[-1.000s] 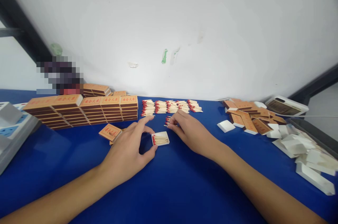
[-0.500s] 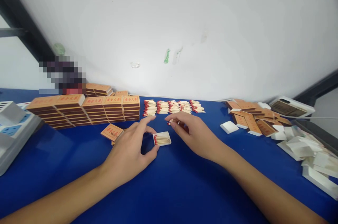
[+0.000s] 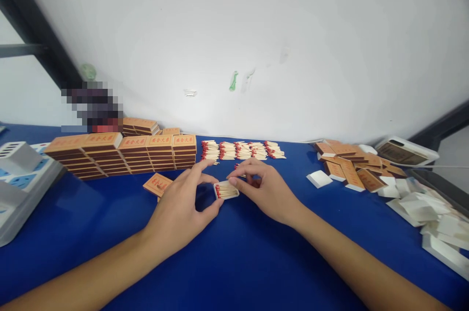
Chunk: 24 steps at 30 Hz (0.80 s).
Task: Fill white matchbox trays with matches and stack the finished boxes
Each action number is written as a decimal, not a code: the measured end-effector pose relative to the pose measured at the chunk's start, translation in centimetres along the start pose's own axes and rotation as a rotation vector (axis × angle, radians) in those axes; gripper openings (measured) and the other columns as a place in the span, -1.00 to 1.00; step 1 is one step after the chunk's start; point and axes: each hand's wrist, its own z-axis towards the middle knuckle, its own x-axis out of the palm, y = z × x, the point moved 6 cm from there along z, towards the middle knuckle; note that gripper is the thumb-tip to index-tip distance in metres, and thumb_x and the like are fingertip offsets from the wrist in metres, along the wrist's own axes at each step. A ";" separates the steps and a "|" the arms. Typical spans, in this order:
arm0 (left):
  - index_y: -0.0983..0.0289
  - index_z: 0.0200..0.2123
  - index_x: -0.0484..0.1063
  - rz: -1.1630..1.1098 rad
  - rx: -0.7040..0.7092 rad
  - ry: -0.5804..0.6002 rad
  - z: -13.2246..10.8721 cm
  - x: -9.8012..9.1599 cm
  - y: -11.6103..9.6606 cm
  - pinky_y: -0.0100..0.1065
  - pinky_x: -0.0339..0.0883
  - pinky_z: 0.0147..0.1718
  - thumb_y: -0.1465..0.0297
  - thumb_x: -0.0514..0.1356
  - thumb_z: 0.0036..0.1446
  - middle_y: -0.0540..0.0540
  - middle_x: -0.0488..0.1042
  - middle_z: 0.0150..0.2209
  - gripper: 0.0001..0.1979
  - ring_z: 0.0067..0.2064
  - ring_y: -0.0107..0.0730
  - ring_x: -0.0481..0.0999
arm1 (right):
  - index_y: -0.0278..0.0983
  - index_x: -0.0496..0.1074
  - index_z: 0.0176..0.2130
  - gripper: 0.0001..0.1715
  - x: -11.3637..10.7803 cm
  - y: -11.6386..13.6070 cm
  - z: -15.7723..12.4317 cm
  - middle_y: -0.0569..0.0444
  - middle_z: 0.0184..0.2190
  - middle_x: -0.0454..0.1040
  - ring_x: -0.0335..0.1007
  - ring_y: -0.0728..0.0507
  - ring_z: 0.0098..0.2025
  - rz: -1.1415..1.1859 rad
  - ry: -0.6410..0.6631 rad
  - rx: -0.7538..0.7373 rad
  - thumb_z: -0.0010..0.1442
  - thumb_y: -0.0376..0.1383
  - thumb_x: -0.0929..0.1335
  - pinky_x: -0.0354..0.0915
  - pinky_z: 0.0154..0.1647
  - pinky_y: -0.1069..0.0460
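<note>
1. A blue counter (image 3: 238,252) runs up to a white wall (image 3: 256,32).
2. The match tray (image 3: 226,189) lies mid-counter. The left hand (image 3: 179,213) is half open, thumb touching the tray.
3. The right hand (image 3: 267,191) curls at the tray's right edge; I cannot tell whether it holds anything.
4. Stacked matchboxes (image 3: 124,152) stand left of the tray.

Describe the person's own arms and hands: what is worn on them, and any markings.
The left forearm and the right forearm are bare as far as the picture's lower edge, and no sleeves show. The left hand and the right hand are ungloved, with no ring, watch, wristband or marking in view.
</note>
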 end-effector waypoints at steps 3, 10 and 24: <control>0.04 0.35 0.15 0.011 -0.015 0.023 0.0 0.2 0.3 -0.01 0.38 0.19 0.34 0.31 0.28 -0.03 0.66 0.02 -0.35 0.17 -0.11 0.55 | -0.19 0.64 -0.24 -0.80 -2.0 -0.3 0.6 0.06 -0.32 0.53 0.33 -0.09 -0.33 -0.137 -0.052 -0.041 0.37 -0.18 0.42 0.27 -0.29 -0.02; 0.04 0.37 0.17 0.027 -0.014 0.048 -0.1 0.5 0.4 0.04 0.35 0.23 0.33 0.30 0.28 0.01 0.65 0.04 -0.35 0.22 -0.05 0.52 | -0.23 0.54 -0.30 -0.82 -2.9 -2.3 1.1 0.09 -0.35 0.49 0.29 -0.08 -0.37 -0.335 0.079 -0.006 0.33 -0.20 0.43 0.22 -0.33 -0.01; 0.02 0.37 0.14 0.031 -0.011 0.048 -0.1 0.7 0.6 0.05 0.34 0.24 0.34 0.31 0.28 -0.02 0.64 0.04 -0.33 0.22 -0.07 0.51 | -0.21 0.56 -0.26 -0.84 -2.3 -0.5 0.2 0.10 -0.32 0.47 0.32 -0.08 -0.33 -0.212 0.188 0.005 0.37 -0.20 0.43 0.26 -0.30 0.00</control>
